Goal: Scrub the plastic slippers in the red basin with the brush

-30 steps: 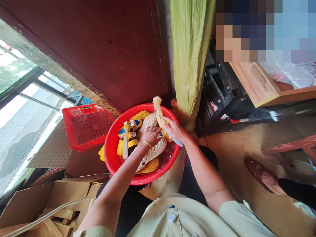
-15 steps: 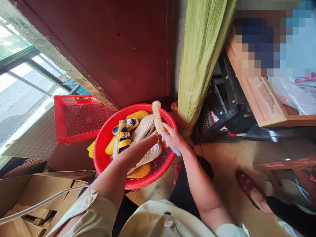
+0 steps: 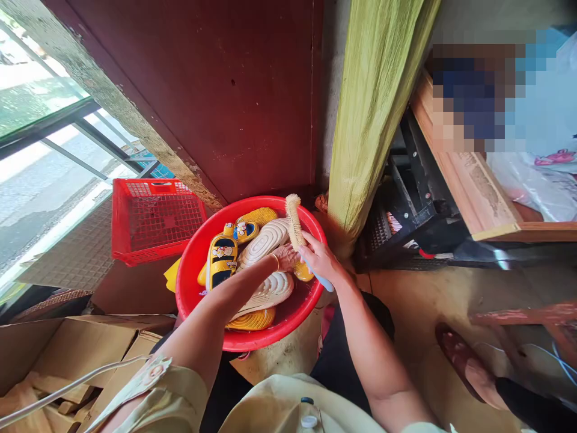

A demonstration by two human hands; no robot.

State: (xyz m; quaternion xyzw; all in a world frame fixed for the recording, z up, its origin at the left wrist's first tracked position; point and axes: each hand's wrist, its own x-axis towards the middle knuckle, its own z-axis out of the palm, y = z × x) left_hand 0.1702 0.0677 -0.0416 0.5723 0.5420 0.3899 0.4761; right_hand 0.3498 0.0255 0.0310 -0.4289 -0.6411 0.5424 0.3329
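Observation:
A red plastic basin (image 3: 183, 304) holds several shoes in shallow water. My right hand (image 3: 318, 258) is wrapped round the blue handle of a scrubbing brush (image 3: 294, 225), whose pale bristled head points up and away over the rim. Just left of it, my left hand (image 3: 286, 257) is closed on a yellow shoe (image 3: 303, 271); most of that shoe and the fingertips are hidden. Close by lie white shoes with ridged soles (image 3: 270, 291), yellow-and-black strap shoes with cartoon figures (image 3: 223, 260), and a yellow sole (image 3: 253, 319) at the near side.
Left of the basin stands a red plastic crate (image 3: 157, 222), with an open cardboard box (image 3: 85, 349) nearer me. A red-brown panel (image 3: 202, 108) and a yellow-green cloth-covered post (image 3: 369, 120) rise behind. At right are a wooden-topped table (image 3: 478, 186) and another person's shoed foot (image 3: 457, 361).
My left hand shows more clearly beside the right, and more of the yellow shoe is visible under it. The strap shoe at left has tipped to show its top. The view has shifted slightly.

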